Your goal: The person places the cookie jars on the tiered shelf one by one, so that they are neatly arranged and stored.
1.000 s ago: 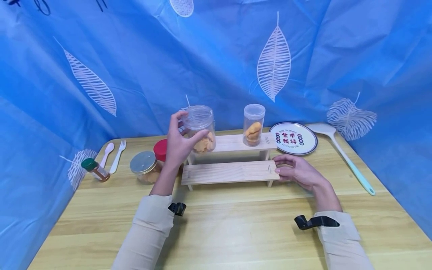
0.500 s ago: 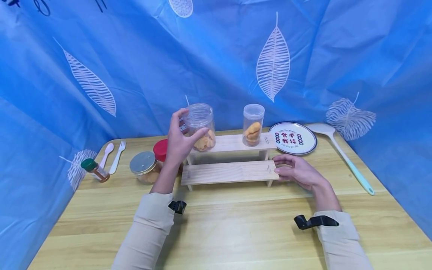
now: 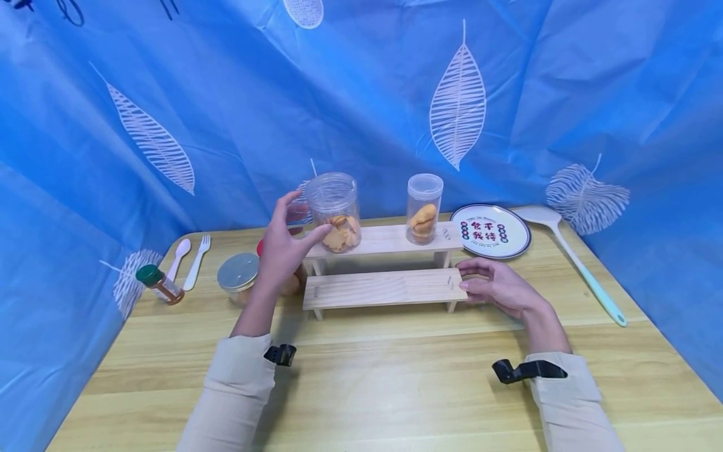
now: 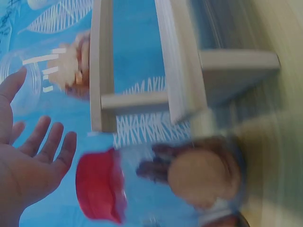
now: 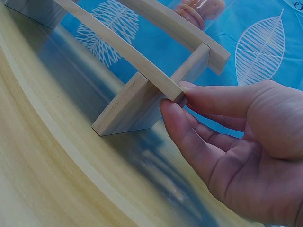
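Note:
A two-tier wooden rack (image 3: 384, 289) stands mid-table. On its upper board's left end sits a clear jar of cookies (image 3: 342, 235). Beside that jar is my left hand (image 3: 278, 252), fingers spread and thumb near its front; the left wrist view shows nothing in the palm (image 4: 28, 172). My right hand (image 3: 504, 290) pinches the right end of the lower board between thumb and finger, plain in the right wrist view, where the board's end (image 5: 171, 90) shows. A narrower lidded container (image 3: 424, 210) with brown snacks stands at the upper board's right end.
Left of the rack, partly behind my left arm, are a red-lidded jar (image 4: 99, 187) and a silver-lidded jar (image 3: 237, 274). Farther left lie a green-capped bottle (image 3: 160, 284), a spoon (image 3: 178, 258) and a fork (image 3: 198, 261). A plate (image 3: 491, 232) and a spatula (image 3: 587, 276) lie right.
My left hand has set the cookie jar on the upper board, let go of it and drawn back to the left. The right hand stays at the lower board's end.

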The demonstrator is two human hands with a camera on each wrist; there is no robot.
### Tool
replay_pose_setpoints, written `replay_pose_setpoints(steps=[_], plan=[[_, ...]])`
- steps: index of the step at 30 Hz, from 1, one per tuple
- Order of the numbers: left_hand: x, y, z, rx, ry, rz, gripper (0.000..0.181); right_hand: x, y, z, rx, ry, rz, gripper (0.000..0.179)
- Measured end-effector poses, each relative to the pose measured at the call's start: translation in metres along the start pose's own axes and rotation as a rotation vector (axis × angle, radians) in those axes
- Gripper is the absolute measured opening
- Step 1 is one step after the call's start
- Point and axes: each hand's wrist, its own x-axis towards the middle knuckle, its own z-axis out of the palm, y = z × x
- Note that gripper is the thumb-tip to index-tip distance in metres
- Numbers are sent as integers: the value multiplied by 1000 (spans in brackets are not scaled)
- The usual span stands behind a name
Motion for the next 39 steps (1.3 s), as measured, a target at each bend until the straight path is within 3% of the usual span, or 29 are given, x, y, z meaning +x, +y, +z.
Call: replay_pose_setpoints(steps=[6, 11, 17, 24, 39], plan=[[-9, -14, -22, 70, 4, -54, 66, -1, 1, -1, -2, 1, -2, 59], [-17, -24, -42, 128, 18, -138, 64, 0, 1, -1, -2, -4, -6, 59], [-22, -29, -57, 194, -40, -242, 67, -1, 1, -1, -6, 1, -1, 59], [-27, -33, -63, 218, -108, -300, 74, 0, 0, -1, -2, -1, 3, 59], [-32, -39, -66, 255, -109, -367, 78, 0, 0, -1, -7, 6, 0, 59]])
